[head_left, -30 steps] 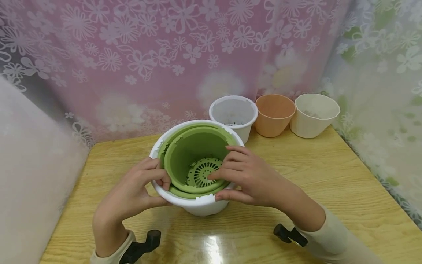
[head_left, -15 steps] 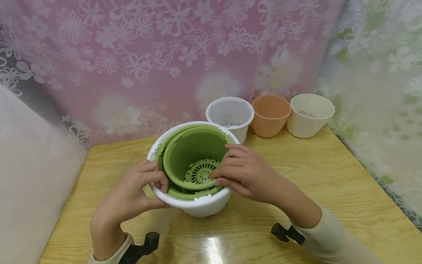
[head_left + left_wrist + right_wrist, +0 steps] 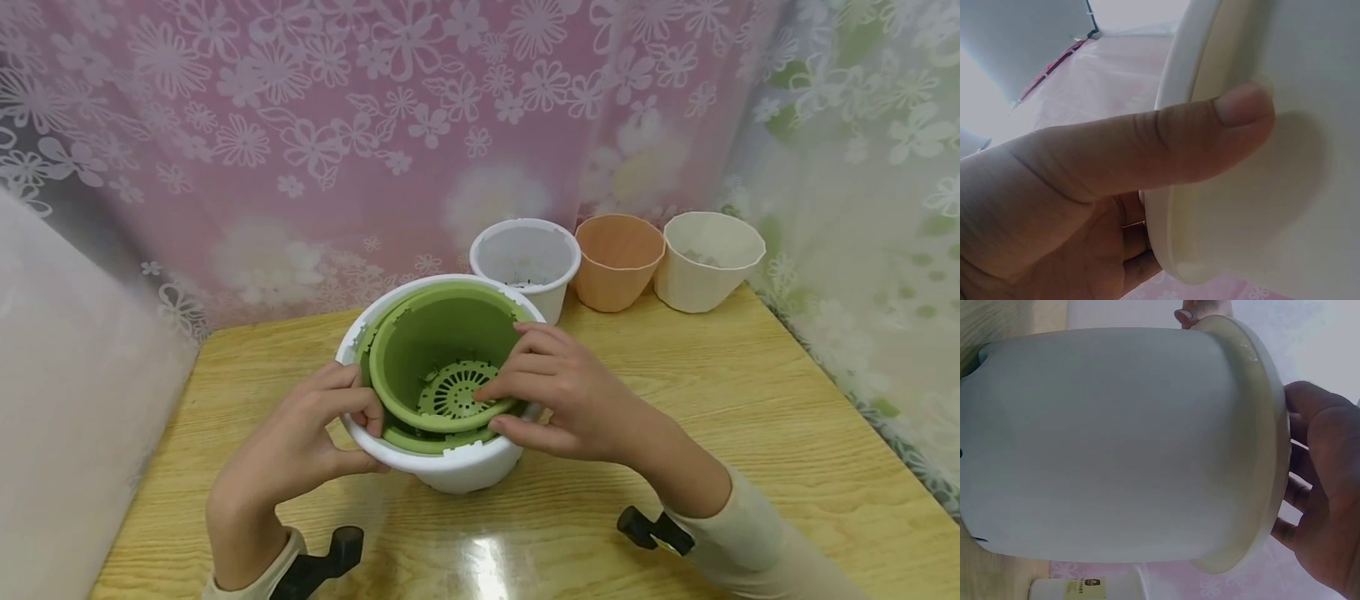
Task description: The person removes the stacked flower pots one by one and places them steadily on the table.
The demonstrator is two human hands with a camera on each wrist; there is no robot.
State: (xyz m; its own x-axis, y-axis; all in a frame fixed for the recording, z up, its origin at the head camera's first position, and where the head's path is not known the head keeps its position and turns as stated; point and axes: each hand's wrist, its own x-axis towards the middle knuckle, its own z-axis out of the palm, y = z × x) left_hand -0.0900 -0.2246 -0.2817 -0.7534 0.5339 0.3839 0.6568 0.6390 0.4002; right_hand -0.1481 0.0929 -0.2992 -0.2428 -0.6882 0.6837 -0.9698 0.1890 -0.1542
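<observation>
A large white flowerpot stands on the table, with two green flowerpots nested inside it. The inner green flowerpot has a slotted bottom and leans within the outer green flowerpot. My left hand grips the white rim at the left, fingers hooked over it; the left wrist view shows the thumb against the outer wall. My right hand holds the inner green pot's right rim, fingers inside and thumb at the edge. In the right wrist view the white wall hides the green pots.
Behind and to the right stand a smaller white flowerpot, an orange flowerpot and a cream flowerpot in a row. The wooden table ends at a pink flowered curtain, with pale sheets at both sides.
My right thumb has gone from the white rim to the inner green pot's rim. That pot's near edge has risen a little, widening the gap below it. The left hand keeps its grip.
</observation>
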